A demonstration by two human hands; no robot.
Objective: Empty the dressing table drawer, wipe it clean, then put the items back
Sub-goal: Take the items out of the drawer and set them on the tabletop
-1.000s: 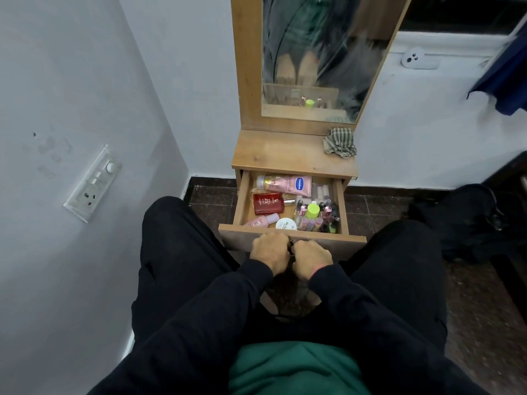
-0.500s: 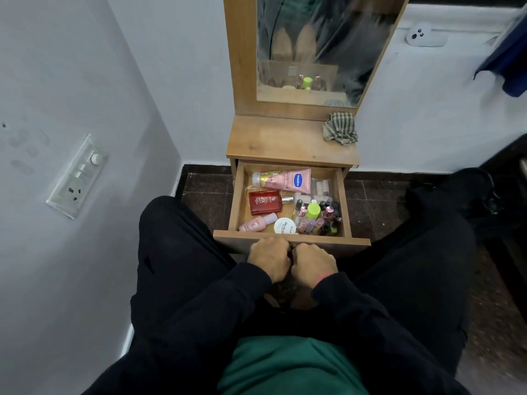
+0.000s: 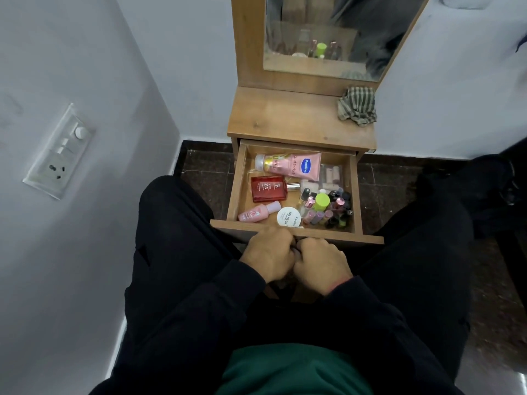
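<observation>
The wooden drawer [image 3: 238,178] of the dressing table [image 3: 291,115] stands pulled out between my knees. My left hand [image 3: 269,252] and my right hand [image 3: 320,263] grip the underside of its front panel side by side, fingers curled under it. Inside lie a pink Vaseline tube [image 3: 291,164], a red perfume bottle [image 3: 269,188], a small pink bottle [image 3: 258,211], a white round jar [image 3: 289,217] and several nail polish bottles [image 3: 328,208]. A checked cloth [image 3: 358,105] lies crumpled on the tabletop at the back right.
A mirror [image 3: 328,35] rises behind the tabletop. The grey wall on my left carries a switch and socket plate [image 3: 58,151]. Dark tiled floor [image 3: 205,166] flanks the table, with a dark bag [image 3: 502,178] at the right.
Both hands have drawn the drawer further out toward me, so more of its contents shows. The camera has tilted down and closer.
</observation>
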